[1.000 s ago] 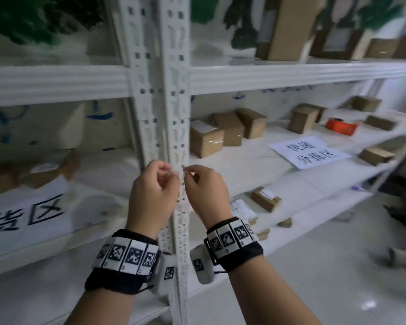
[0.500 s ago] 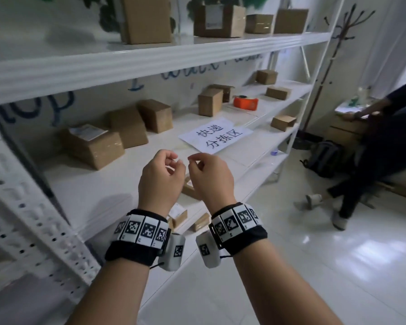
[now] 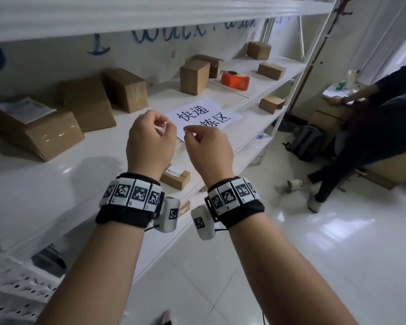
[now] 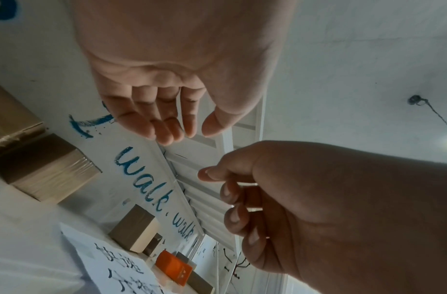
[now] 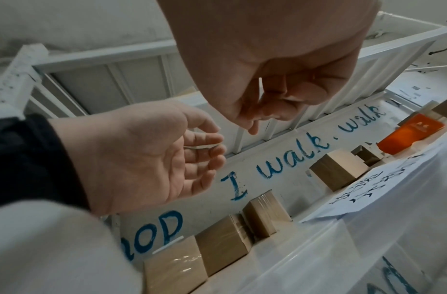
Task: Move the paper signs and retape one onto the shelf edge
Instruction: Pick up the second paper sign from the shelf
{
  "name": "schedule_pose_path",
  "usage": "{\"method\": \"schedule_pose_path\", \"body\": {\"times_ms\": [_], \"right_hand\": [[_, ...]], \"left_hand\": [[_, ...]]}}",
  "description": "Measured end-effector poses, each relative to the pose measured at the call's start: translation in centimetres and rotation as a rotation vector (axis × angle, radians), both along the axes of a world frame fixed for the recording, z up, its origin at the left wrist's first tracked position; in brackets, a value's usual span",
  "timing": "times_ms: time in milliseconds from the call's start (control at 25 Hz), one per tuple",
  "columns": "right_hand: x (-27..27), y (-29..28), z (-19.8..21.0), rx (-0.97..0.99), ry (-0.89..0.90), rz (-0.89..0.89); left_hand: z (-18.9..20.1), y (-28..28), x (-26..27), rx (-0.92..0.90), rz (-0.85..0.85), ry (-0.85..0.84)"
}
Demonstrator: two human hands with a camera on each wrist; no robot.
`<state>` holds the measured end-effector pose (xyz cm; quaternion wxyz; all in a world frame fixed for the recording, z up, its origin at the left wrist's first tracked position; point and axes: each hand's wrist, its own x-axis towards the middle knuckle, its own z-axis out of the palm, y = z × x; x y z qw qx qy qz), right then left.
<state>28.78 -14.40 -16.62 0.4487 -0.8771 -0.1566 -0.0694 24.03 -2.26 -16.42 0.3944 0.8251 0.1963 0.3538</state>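
Observation:
A white paper sign (image 3: 204, 113) with black characters lies flat on the middle shelf (image 3: 56, 184), just beyond my hands; it also shows as sign (image 4: 111, 264) and sign (image 5: 383, 189). Both hands are raised side by side in front of it, a little apart. My left hand (image 3: 165, 127) has its fingers curled, and a thin strip of clear tape (image 5: 202, 146) sits at its fingertips. My right hand (image 3: 190, 133) is curled with thumb and forefinger tips together; I see nothing in it. An orange tape dispenser (image 3: 235, 80) stands further along the shelf.
Several cardboard boxes (image 3: 124, 90) stand along the shelf's back. The upper shelf edge (image 3: 150, 12) runs overhead. A perforated upright (image 3: 14, 285) is at lower left. A seated person (image 3: 373, 137) and a backpack (image 3: 307, 141) occupy the floor at right.
The view has swung right, from the perforated upright to the shelf with the sign. Both hands came away from the upright together and have parted slightly.

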Motion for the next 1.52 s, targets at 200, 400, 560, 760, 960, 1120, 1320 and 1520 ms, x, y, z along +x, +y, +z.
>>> {"method": "schedule_pose_path", "body": {"times_ms": [200,400,560,760,960,1120,1320,1520], "right_hand": [[5.7,5.0,1.0,-0.059,-0.071,-0.022],[11.8,6.3,0.5,-0.049,-0.076,-0.061],[18.6,4.7,-1.5,-0.075,-0.033,-0.065],[28.7,1.1,-4.5,-0.108,-0.001,-0.037],[36.0,-1.8,-6.8,-0.215,0.105,0.063],[38.4,-2.8,-8.1,-0.161,0.216,0.157],[39.6,-2.1,-8.0,-0.079,0.261,0.167],[40.4,-1.5,-8.1,-0.087,0.291,0.174]], "left_hand": [[-0.5,5.0,5.8,-0.043,0.001,0.051],[-1.5,6.3,11.6,-0.062,-0.012,0.076],[-3.6,4.7,17.0,-0.063,0.021,0.139],[-4.7,1.6,22.7,-0.057,0.154,0.161],[-5.3,-1.9,26.6,-0.113,0.357,0.201],[-5.6,-4.1,27.8,-0.123,0.413,0.246],[-6.6,-4.3,26.9,-0.128,0.485,0.246],[-8.1,-4.5,25.2,-0.156,0.532,0.257]]}}
